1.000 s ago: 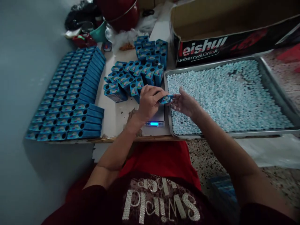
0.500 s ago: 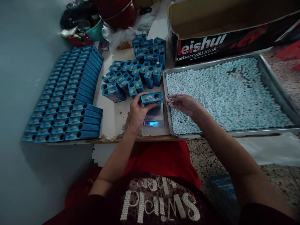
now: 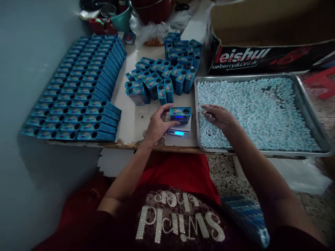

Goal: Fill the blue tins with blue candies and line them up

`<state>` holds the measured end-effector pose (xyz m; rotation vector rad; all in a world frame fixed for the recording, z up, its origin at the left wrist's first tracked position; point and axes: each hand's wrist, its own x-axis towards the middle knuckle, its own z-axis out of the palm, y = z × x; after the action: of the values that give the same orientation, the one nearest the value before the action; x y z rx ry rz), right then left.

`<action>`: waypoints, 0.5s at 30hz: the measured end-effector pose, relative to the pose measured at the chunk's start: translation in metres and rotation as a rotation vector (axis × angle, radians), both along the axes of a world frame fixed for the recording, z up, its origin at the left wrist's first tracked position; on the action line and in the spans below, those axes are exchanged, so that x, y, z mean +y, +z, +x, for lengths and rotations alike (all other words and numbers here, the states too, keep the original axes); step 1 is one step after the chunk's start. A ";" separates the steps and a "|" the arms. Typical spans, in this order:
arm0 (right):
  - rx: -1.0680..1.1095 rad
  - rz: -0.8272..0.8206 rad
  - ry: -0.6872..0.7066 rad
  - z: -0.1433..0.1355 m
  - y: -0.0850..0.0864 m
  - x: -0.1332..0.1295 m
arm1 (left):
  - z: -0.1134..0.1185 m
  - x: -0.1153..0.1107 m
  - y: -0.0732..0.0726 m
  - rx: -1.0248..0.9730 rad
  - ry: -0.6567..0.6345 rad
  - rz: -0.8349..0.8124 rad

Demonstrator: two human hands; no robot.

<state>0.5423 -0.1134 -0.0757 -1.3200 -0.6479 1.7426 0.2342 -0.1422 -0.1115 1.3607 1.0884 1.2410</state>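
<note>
Head view: your left hand (image 3: 159, 122) curves round the left side of a blue box (image 3: 180, 113), which stands upright on the scale (image 3: 184, 128). Your thumb lies across the lower front of that box, and your fingers reach its upper left corner; whether they press on it or merely rest there, you cannot tell. A round hole shows in the top of the box, toward the right end. Just in front of it, the scale's display (image 3: 179, 133) glows blue, its figures too washed out to read.

Your right hand (image 3: 217, 116) is over the left end of the tray (image 3: 261, 152), with thumb and fingers drawn narrowly together. Pale spots show at the fingertips, but you cannot tell whether they are sweets. Small pale blue and white sweets (image 3: 256, 118) cover most of the tray, with a thin patch near its far right corner.

Behind the scale, a loose cluster (image 3: 162, 73) of similar boxes stands on the counter (image 3: 131, 122), their holes upward. To your left, well apart from the scale, more boxes are packed in neat rows (image 3: 75, 90). Beyond the tray stands a carton (image 3: 285, 57), its dark side printed with white letters.
</note>
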 end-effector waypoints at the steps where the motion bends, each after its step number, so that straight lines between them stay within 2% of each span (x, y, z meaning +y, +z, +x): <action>1: -0.002 -0.012 -0.025 -0.002 0.004 -0.001 | -0.008 -0.004 0.004 0.035 0.013 0.012; 6: -0.096 -0.064 -0.057 -0.009 0.034 -0.003 | -0.047 -0.024 0.012 0.146 0.160 0.009; 10: -0.259 -0.051 0.064 -0.005 0.057 -0.005 | -0.064 -0.027 0.018 0.229 0.235 0.037; 12: -0.357 -0.004 0.139 0.001 0.064 -0.005 | -0.065 -0.022 0.028 0.273 0.224 0.102; 15: -0.556 0.094 0.243 0.016 0.067 -0.001 | -0.056 -0.006 0.049 0.378 0.098 0.278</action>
<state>0.5580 -0.1143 -0.0092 -1.7295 -1.2287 1.4994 0.1782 -0.1480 -0.0627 1.8261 1.2865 1.2715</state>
